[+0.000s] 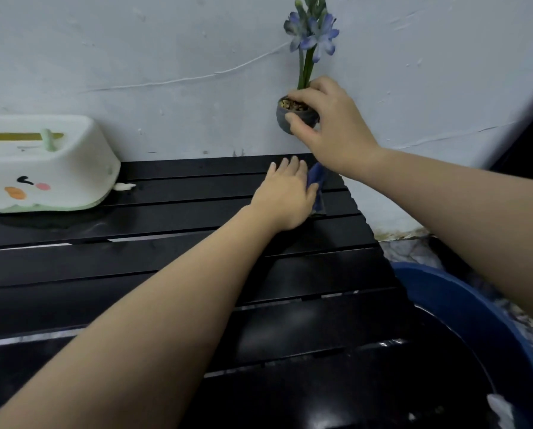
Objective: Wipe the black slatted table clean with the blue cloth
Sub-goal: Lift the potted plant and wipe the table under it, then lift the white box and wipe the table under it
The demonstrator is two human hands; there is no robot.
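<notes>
The left hand (pixel 285 193) presses the blue cloth (pixel 317 187) flat-fingered on the black slatted worktop (pixel 166 264) near its far right corner; the right hand (pixel 324 125) grips a small flower pot (pixel 286 117), lifted above the worktop.

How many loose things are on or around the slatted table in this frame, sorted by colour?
Blue: 2, the blue cloth under the left hand and the blue tub.
White: 1, the tissue box.
Grey: 1, the flower pot gripped by the right hand.
Total: 4.
</notes>
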